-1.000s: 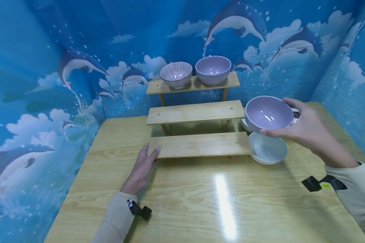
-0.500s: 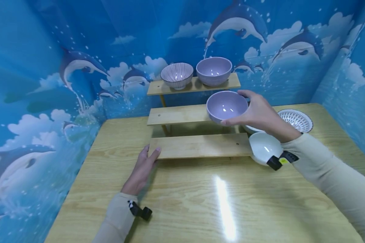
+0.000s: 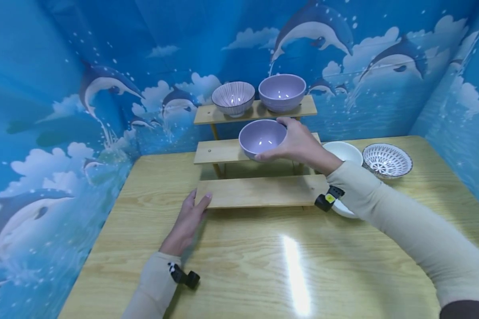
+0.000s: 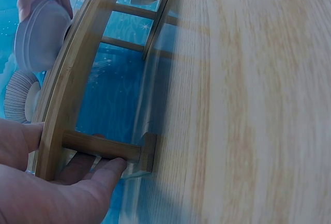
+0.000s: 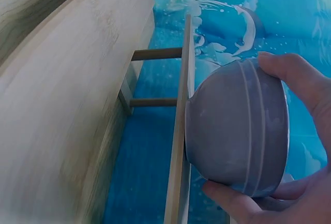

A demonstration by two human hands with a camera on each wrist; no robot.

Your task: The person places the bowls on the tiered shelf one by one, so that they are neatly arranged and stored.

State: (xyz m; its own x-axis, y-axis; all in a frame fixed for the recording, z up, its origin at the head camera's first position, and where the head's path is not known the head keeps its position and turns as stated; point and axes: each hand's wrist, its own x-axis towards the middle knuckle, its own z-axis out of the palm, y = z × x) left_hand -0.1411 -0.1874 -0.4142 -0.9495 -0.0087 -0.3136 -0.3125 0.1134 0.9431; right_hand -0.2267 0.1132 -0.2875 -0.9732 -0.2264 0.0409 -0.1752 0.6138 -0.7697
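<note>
Two hands work well apart: the left hand (image 3: pixel 186 221), thumb above and fingers below, grips the left end of the lowest board of a three-tier pale wooden rack (image 3: pixel 259 192); the right hand (image 3: pixel 299 144) pinches a purple bowl (image 3: pixel 261 138), glossy inside, with raised rings outside below its rim. That bowl is at the middle board, about halfway between its ends, its foot touching or just clear of the wood.

On the top board, a striped bowl (image 3: pixel 233 99) sits left of a second purple bowl (image 3: pixel 282 93) near the right end. Beyond the rack's right end are two white bowls, the rear one (image 3: pixel 345 151) and the front one (image 3: pixel 343 210), both partly hidden by the right arm's pale sleeve (image 3: pixel 399 221). A patterned bowl (image 3: pixel 387 160) lies toward the back right corner of the worktop (image 3: pixel 239 266).

The worktop is light wood grain, with a streak of glare near its middle. Blue dolphin-printed sheeting (image 3: pixel 175 35) lines the left, back and right sides.
</note>
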